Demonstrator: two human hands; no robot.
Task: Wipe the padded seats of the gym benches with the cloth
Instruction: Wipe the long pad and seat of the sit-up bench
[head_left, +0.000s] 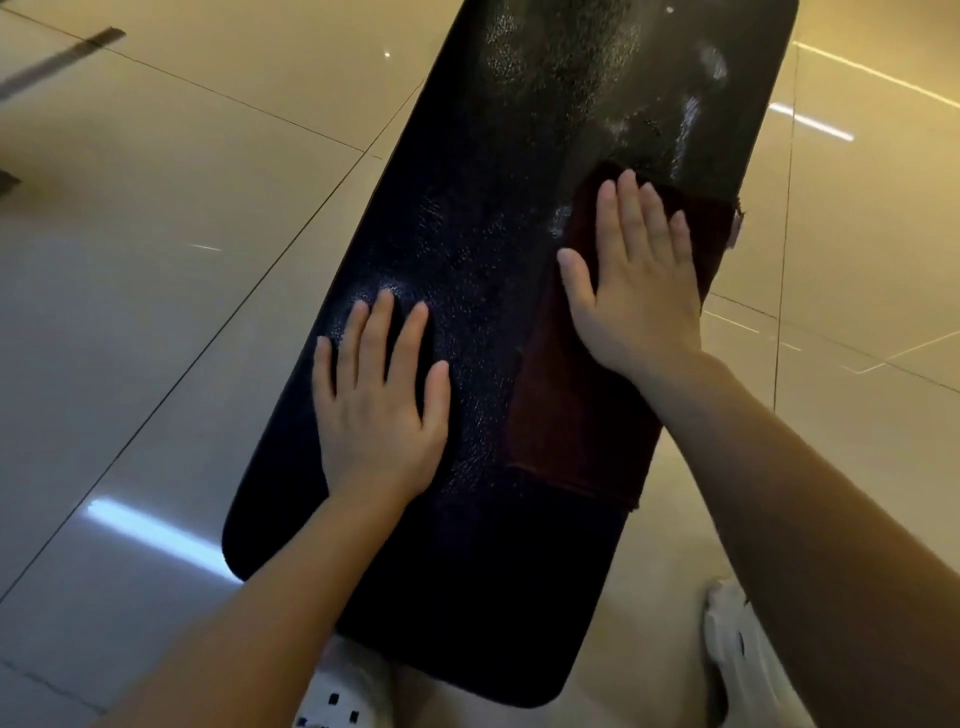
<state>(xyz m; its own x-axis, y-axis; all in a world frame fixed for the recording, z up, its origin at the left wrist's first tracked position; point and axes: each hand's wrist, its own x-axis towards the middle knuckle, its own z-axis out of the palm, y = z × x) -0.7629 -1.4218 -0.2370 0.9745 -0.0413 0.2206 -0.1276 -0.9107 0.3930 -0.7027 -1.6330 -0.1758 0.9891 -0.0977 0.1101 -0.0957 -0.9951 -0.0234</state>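
A long black padded bench seat (467, 218) runs from the bottom centre up to the top right, speckled with wet droplets and smears. A dark maroon cloth (576, 415) lies flat along its right side. My right hand (634, 280) presses flat on the upper part of the cloth with fingers straight. My left hand (379, 405) rests flat on the bare pad at the left, fingers spread, touching no cloth.
Glossy beige floor tiles (182, 208) surround the bench on both sides. White shoes show at the bottom, one (343, 691) under the pad's near end and one (737, 649) to the right of it. A dark bar (62, 60) lies at the far upper left.
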